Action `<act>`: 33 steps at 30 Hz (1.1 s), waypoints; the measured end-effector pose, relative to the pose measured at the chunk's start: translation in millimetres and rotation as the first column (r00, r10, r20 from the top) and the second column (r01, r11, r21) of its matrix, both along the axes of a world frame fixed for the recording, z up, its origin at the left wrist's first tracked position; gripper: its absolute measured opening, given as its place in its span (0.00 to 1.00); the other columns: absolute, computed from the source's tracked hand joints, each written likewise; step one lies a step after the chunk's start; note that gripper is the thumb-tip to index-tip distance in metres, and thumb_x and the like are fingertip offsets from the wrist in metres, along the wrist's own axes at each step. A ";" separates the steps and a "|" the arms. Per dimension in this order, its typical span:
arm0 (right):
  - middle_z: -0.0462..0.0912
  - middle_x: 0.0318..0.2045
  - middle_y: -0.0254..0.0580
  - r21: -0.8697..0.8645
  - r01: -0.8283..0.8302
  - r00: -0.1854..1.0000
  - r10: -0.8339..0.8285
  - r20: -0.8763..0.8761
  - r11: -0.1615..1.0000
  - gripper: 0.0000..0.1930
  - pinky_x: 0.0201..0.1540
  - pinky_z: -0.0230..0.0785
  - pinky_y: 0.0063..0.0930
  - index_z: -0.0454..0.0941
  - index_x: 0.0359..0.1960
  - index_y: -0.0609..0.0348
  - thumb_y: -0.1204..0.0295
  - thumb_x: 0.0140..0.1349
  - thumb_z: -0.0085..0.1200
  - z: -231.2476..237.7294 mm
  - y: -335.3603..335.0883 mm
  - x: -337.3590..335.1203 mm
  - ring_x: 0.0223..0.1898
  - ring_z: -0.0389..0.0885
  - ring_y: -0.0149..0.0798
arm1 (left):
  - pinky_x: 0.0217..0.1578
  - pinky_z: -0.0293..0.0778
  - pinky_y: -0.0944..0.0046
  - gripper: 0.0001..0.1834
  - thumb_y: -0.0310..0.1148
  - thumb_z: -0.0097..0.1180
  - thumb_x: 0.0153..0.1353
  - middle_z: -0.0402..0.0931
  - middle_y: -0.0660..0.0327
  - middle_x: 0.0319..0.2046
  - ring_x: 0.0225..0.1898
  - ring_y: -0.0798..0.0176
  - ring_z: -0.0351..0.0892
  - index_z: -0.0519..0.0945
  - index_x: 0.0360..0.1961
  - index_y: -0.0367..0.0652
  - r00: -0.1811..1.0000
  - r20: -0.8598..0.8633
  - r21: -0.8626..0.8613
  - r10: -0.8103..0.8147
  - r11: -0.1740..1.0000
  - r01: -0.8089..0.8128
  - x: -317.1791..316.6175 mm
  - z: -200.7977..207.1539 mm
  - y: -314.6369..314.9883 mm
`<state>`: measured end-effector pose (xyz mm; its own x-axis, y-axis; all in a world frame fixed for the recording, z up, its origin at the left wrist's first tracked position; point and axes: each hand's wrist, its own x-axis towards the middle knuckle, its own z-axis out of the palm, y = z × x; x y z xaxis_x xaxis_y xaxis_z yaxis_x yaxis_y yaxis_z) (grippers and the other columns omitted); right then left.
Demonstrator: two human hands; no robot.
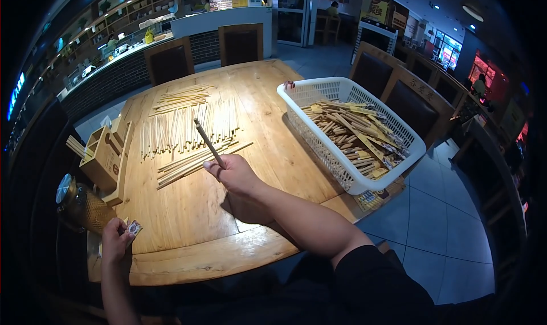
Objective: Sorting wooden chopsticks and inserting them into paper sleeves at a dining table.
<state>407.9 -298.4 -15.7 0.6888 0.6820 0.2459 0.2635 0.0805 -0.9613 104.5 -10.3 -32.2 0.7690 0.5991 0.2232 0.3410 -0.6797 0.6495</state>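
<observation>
My right hand (232, 173) is closed around dark-ended wooden chopsticks (206, 138), held tilted above the table. I cannot tell whether it is one stick or a pair. Below and beyond that hand, several loose chopsticks (182, 164) lie aslant on the wood. Farther back, many pale chopsticks (191, 123) are spread side by side, with another bunch (181, 99) behind them. At the near left edge, the fingers of my left hand (115, 239) pinch a small printed paper wrapper (134, 228).
The wooden table (268, 211) carries a white plastic basket (296, 117) at right, heaped with wrapped chopsticks (342, 134). On the left stand a wooden holder (102, 160) with sticks and a glass jar (77, 202) with a metal lid. Chairs (242, 45) line the far and right sides.
</observation>
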 end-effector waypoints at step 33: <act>0.80 0.25 0.31 -0.011 -0.284 0.937 0.275 -0.216 0.959 0.11 0.24 0.60 0.16 0.78 0.37 0.57 0.63 0.62 0.60 41.0 -27.4 -11.2 0.21 0.67 0.21 | 0.26 0.73 0.75 0.08 0.31 0.55 0.67 0.77 0.64 0.27 0.24 0.75 0.74 0.76 0.34 0.38 0.574 0.801 -0.498 0.169 0.720 0.483 200.7 47.5 -124.6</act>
